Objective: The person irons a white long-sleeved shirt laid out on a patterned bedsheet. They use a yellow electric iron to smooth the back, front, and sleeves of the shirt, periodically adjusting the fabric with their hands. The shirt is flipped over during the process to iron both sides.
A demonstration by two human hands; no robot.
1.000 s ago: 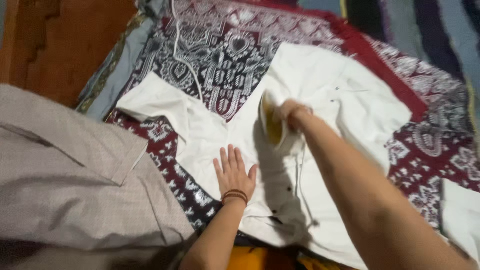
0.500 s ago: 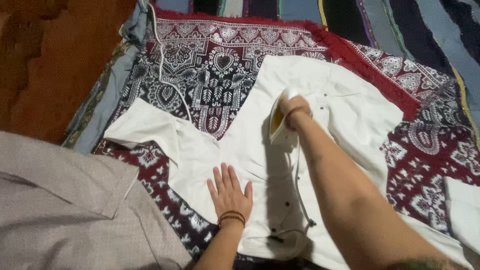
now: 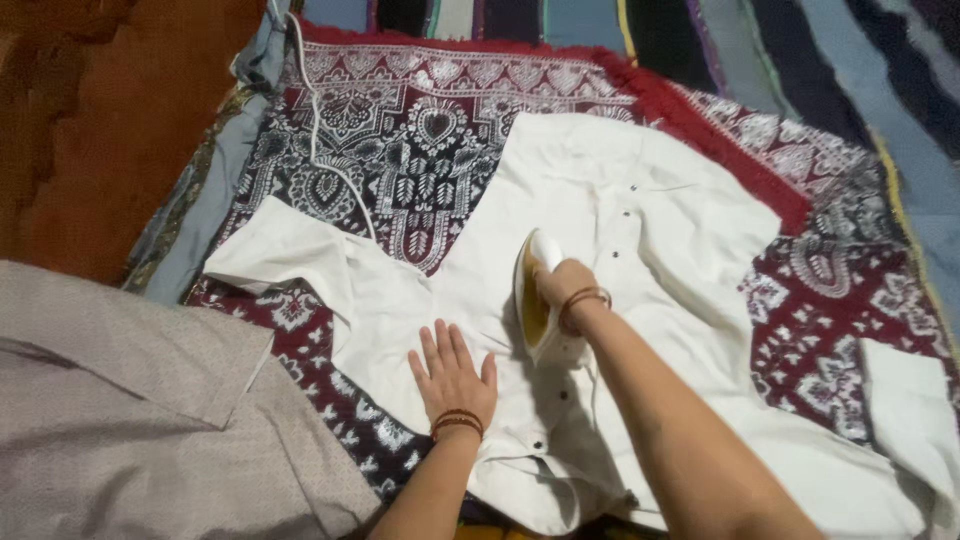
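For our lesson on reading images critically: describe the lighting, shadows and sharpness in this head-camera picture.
Head view: soft indoor light, brightest on the white shirt, with no hard glare; the right hand holding the iron and its arm cast a dim shadow on the cloth beside the left hand; the grey shirt at the near left looks soft, the patterned blanket fairly sharp.

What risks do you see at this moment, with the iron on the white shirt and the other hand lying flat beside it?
1. The left hand presses the white shirt flat close beside the iron; a sideways stroke might burn the fingers.
2. The white cord trails across the patterned red cloth towards the iron; it may snag or drag the sleeve.
3. The right hand guides the iron near the dark buttons; heat may damage them.
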